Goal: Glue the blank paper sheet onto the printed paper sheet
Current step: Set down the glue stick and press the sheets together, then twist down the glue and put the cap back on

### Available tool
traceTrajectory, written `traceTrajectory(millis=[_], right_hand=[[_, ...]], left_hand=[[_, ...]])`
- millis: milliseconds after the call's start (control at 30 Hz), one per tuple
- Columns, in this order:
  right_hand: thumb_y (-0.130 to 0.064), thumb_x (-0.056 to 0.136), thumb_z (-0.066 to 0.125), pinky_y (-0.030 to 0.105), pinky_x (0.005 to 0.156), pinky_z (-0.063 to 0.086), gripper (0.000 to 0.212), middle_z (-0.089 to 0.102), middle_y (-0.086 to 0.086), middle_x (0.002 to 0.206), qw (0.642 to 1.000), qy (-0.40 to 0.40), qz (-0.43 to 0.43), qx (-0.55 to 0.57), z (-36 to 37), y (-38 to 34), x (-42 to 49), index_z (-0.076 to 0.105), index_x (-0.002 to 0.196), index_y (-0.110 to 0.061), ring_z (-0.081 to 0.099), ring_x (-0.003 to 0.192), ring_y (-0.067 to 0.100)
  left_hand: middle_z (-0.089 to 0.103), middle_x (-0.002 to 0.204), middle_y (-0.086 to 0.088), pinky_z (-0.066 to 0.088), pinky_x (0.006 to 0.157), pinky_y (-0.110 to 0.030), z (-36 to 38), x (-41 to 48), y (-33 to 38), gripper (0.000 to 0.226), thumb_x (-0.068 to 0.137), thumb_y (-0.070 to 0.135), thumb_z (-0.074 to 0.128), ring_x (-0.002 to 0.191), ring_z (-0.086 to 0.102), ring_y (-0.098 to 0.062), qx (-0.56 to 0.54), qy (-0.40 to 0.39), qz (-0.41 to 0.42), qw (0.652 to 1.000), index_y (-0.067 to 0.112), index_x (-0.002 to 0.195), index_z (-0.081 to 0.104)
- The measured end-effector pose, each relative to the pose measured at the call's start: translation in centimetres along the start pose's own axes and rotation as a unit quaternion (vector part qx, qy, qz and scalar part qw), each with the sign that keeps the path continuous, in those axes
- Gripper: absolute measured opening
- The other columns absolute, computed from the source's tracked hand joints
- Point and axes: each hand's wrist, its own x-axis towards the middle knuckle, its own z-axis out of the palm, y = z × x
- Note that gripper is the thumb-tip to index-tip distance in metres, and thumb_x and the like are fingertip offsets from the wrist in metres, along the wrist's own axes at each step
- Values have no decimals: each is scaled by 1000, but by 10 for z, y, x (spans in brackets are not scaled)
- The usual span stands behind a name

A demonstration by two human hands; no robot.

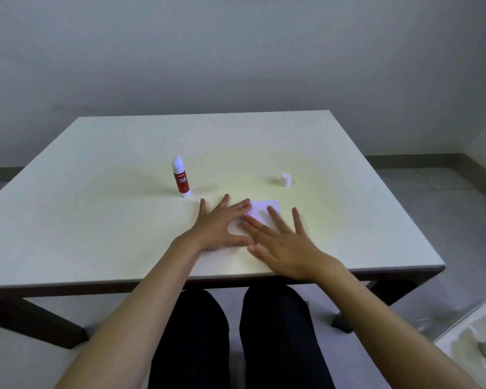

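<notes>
Both hands lie flat, fingers spread, on the white paper at the table's near middle: left hand, right hand; glue stick upright at eleven o'clock; cap at one o'clock.

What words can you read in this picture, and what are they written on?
"GLUE STICK": white letters on the red label of the glue stick standing on the table.
A small white brand mark sits above those words on the same label, too blurred to read.
The paper under the left hand and the right hand shows no print from here.
The white cap has no writing.
</notes>
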Motion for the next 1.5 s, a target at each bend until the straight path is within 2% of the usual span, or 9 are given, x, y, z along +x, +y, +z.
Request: traceTrajectory(millis=[533, 667, 800, 900, 1033, 1133, 1267, 1367, 1500], right_hand=[[-55, 95, 11, 55, 111, -21, 60, -8, -20, 158, 996, 1, 91, -8, -9, 27, 12, -9, 148, -35, -16, 147, 20], [-54, 95, 12, 55, 112, -19, 61, -9, -17, 159, 996, 17, 84, -12, -4, 24, 12, -11, 148, -35, -14, 147, 21], [-51, 97, 15, 51, 114, -16, 58, -12, -20, 158, 992, 76, 87, 55, -5, 24, 9, -11, 146, -39, -12, 147, 15], [-44, 99, 26, 45, 119, -4, 57, -1, -15, 160, 971, 144, 101, 160, -10, 20, 6, 1, 149, -34, 0, 148, 12], [-16, 97, 45, 29, 94, 41, 28, 62, 2, 127, 890, 363, 113, 252, -19, 11, 0, 60, 121, -14, 54, 120, 21], [-8, 90, 55, 14, 71, 40, 15, 67, -8, 87, 838, 405, 144, 336, -24, -1, -3, 67, 87, -15, 61, 87, 14], [-10, 83, 65, 13, 67, 45, 23, 62, -11, 85, 773, 389, 157, 476, -30, -19, 2, 57, 91, -29, 60, 73, 13], [-25, 88, 60, 23, 62, 50, 27, 62, -4, 90, 741, 356, 171, 543, -36, -30, 9, 51, 114, -27, 64, 64, 14], [-51, 96, 33, 23, 43, 43, 52, 70, 7, 70, 638, 97, 215, 733, -51, -33, 16, 61, 105, -8, 60, 46, 20]], left_hand=[[4, 156, 26, -20, 113, -54, 6, -4, -2, 89, 77, 65, 54, 147, -14, -10, 14, 7, -8, 1000, 36, 149, 10], [16, 155, 23, -15, 117, -44, 1, -12, 2, 75, 85, 48, 58, 147, -1, -4, -114, 51, 7, 992, 37, 148, 18], [58, 123, 21, 35, 105, -21, -16, -29, -1, 37, 83, 32, 66, 120, 53, -1, -267, 382, -27, 884, 29, 120, 61], [61, 113, 6, 46, 88, -31, -33, -32, -17, 40, 80, 24, 71, 101, 59, -13, -274, 573, -124, 763, 18, 118, 60], [56, 134, -8, 41, 93, -27, -45, -13, -30, 56, 80, 22, 72, 119, 55, -20, -311, 496, -214, 782, 7, 130, 51], [72, 94, -16, 41, 73, -29, -42, -1, -26, 24, 82, 24, 64, 79, 61, -19, -274, 492, -202, 801, 0, 86, 62], [64, 48, 7, 41, 59, -23, -42, 1, -10, 42, 89, 35, 53, 50, 50, -2, -313, 481, -181, 799, 15, 52, 60], [66, 60, 10, 53, 73, -27, -39, -2, 15, 30, 87, 21, 63, 67, 63, -10, -520, 394, -97, 752, 23, 57, 66], [69, 88, 0, 57, 78, -30, -24, -5, 42, 10, 90, 14, 60, 91, 72, -18, -661, 261, -4, 703, 10, 93, 68]])
